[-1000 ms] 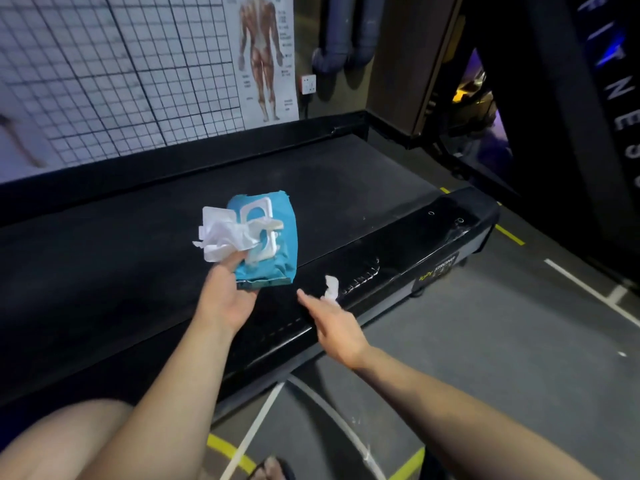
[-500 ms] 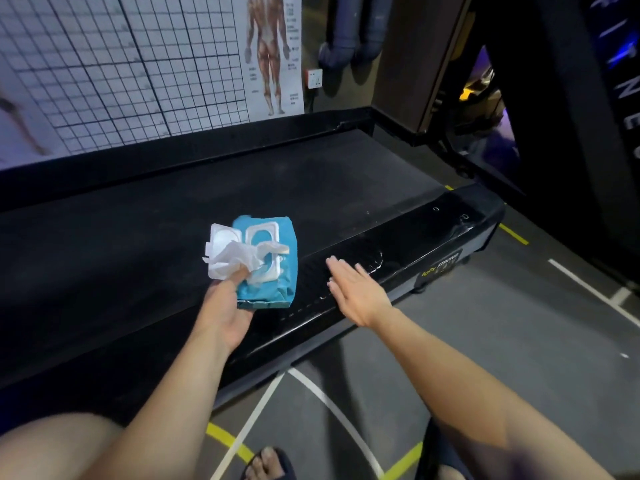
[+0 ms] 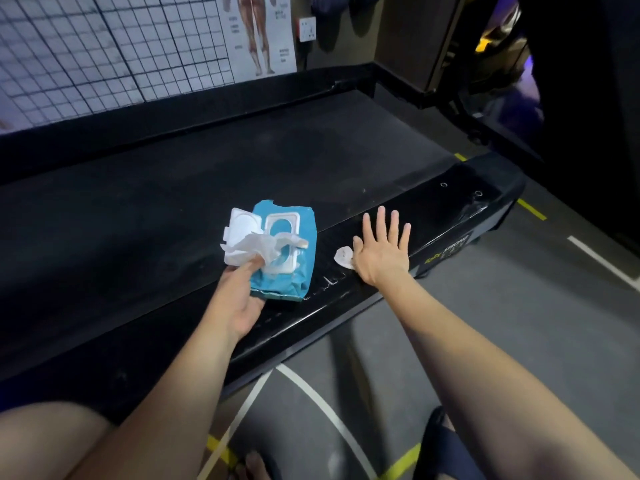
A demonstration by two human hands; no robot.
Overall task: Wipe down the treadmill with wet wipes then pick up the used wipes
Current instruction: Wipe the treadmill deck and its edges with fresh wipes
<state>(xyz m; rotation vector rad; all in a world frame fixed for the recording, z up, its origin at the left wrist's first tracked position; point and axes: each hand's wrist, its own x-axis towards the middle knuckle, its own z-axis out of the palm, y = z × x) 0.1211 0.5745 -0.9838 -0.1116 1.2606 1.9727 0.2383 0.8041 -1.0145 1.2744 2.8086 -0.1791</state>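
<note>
We see the left hand (image 3: pixel 239 296) holding a blue pack of wet wipes (image 3: pixel 298 275) over the treadmill (image 3: pixel 166 188), where the belt (image 3: pixel 311 150) meets the near side rail (image 3: pixel 450 207). Its thumb lies on top and pins a crumpled wipe (image 3: pixel 247 249) against the pack's face. We cannot see the other fingers, which are hidden beneath. The pack's white lid (image 3: pixel 241 225) stands flipped open toward the far side. The right hand (image 3: pixel 381 249) lies flat on the glossy side rail with palm down and fingers straight and spread, gripping nothing. A small wipe (image 3: pixel 343 257) rests on the rail and touches the thumb side of that palm. We cannot tell whether more of it lies under the hand. The rail's end corner is well to the right of the hand. Beyond the far edge we see a grid chart (image 3: pixel 104 46), an anatomy poster (image 3: pixel 258 32) and a wall socket (image 3: pixel 307 28). The grey floor (image 3: pixel 519 323) below the near edge carries white and yellow lines.
</note>
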